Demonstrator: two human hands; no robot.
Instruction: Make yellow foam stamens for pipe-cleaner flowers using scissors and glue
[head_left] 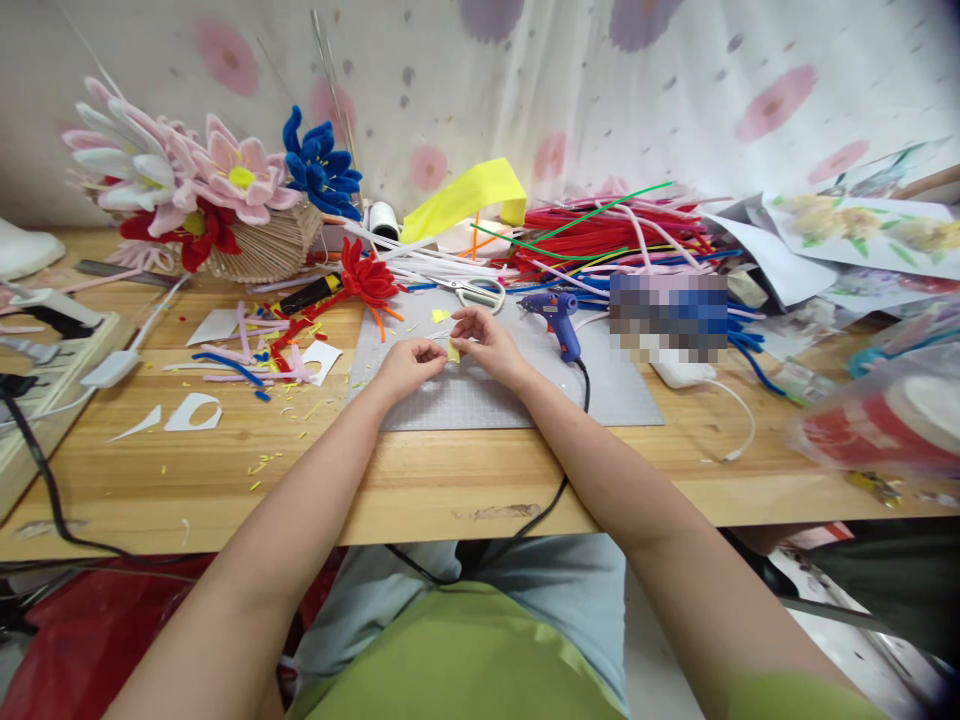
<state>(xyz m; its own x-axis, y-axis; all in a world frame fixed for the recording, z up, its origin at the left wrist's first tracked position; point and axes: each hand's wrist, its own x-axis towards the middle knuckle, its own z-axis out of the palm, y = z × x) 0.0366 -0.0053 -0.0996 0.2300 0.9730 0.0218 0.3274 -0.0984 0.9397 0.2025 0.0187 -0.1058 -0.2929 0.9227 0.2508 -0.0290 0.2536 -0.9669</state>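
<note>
Over the grey cutting mat [517, 395] my two hands meet, fingertips almost touching. A small yellow strip [453, 352], perhaps paper or felt, shows between them. My right hand [491, 348] pinches it from the right, thumb and fingers closed. My left hand [409, 372] is closed in a pinch at the strip's left edge; its fingertips partly hide what they grip. Just behind lies another yellow scrap [440, 316]. Scissors [480, 293] with pale handles rest beyond my right hand. A blue hot glue gun [556, 322] stands on the mat to the right.
Left of the mat are a red pipe-cleaner flower [367, 276], a black-and-yellow utility knife [306, 294] and cut scraps. Finished flowers [240, 175] stand behind in a fan-shaped basket. Pipe-cleaner bundles [600, 235] line the back. A power strip [60, 370] is far left, a bagged cup [885, 420] far right.
</note>
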